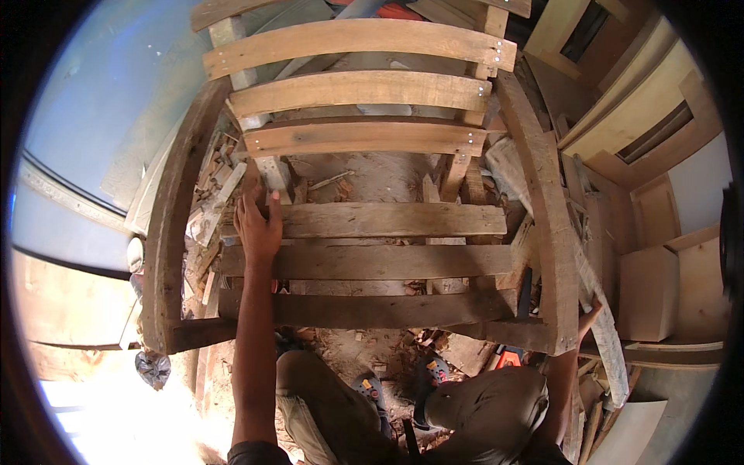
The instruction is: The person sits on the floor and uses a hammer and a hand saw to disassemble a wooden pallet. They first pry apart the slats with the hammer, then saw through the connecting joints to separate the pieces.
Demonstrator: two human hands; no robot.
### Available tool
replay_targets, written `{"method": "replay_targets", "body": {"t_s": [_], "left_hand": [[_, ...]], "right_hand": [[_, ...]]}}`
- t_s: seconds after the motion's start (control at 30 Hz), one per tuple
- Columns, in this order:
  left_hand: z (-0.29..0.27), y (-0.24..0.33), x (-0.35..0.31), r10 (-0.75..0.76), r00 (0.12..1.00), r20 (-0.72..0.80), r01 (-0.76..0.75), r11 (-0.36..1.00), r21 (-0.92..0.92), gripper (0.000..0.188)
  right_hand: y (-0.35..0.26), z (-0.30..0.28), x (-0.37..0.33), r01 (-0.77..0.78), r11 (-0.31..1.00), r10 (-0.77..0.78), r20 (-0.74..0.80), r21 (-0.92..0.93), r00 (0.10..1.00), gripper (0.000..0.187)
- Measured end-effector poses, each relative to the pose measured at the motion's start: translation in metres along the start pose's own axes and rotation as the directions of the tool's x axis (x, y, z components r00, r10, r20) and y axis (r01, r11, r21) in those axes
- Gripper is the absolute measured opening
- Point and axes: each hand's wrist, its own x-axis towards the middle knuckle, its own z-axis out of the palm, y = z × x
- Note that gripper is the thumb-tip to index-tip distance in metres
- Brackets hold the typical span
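Note:
A slatted wooden chair (384,220) stands in front of me, with curved back slats (356,89) and thick armrests. My left hand (258,225) rests at the left end of the seat slats, fingers spread, thumb raised, and gripping nothing. Beyond the right armrest (546,201), my right hand (590,318) is closed against a long, pale, rough wooden strip (608,349). The strip slants down beside the chair. Part of this hand is hidden by the armrest's front end, but a finger shows at the strip's edge.
Wood scraps (221,182) litter the floor around the chair. An orange-and-black tool (508,358) lies beneath its right front. Wooden panels (647,132) and offcuts are stacked on the right. A bluish-grey sheet (101,101) stands on the left, above a black plastic bag (153,370).

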Motion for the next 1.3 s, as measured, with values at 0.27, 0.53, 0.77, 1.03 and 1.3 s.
{"method": "replay_targets", "body": {"t_s": [0.27, 0.53, 0.77, 1.03, 1.3], "left_hand": [[-0.013, 0.029, 0.002, 0.129, 0.977, 0.169, -0.058, 0.926, -0.372, 0.028], [0.005, 0.106, -0.005, 0.162, 0.896, 0.412, 0.157, 0.753, -0.639, 0.048], [0.047, 0.184, 0.016, -0.001, 0.8, 0.6, 0.561, 0.357, -0.747, 0.082], [0.039, 0.123, 0.029, -0.286, 0.859, 0.424, 0.495, 0.256, -0.831, 0.063], [-0.009, 0.01, 0.048, -0.261, 0.96, -0.098, 0.181, 0.851, -0.493, 0.057]], "right_hand": [[0.024, -0.016, -0.007, -0.072, 0.997, 0.071, 0.036, 0.022, 0.997, 0.07], [0.048, 0.024, -0.014, 0.015, 0.999, -0.012, 0.086, -0.04, 0.996, 0.077], [0.067, 0.046, -0.075, -0.455, 0.89, 0.452, 0.227, -0.039, 0.863, 0.075], [0.112, 0.119, 0.002, -0.416, 0.892, 0.445, 0.494, -0.175, 0.747, 0.061], [0.108, 0.232, 0.053, 0.02, 0.36, 0.535, 0.224, -0.933, 0.815, 0.057]]}}
